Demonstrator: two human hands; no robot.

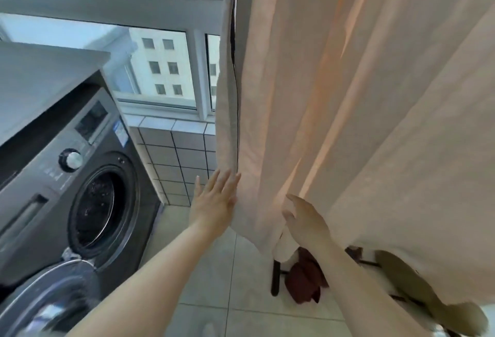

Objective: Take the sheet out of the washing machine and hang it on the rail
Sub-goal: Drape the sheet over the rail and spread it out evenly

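Observation:
A pale pink sheet point(361, 95) hangs in long folds down the right half of the view, its top out of frame, so the rail is hidden. My left hand point(214, 200) lies flat with straight fingers against the sheet's left edge. My right hand point(305, 218) touches the sheet's lower folds with relaxed, spread fingers. The dark grey washing machine point(67, 165) stands at the left with its round door point(48, 299) swung open and its drum dark inside.
A window point(160, 66) and a tiled sill point(174, 143) lie behind. Under the sheet stand a black rack leg point(275, 277), a dark red cloth point(305, 280) and an olive garment point(428, 296). The floor is pale tile point(241, 283).

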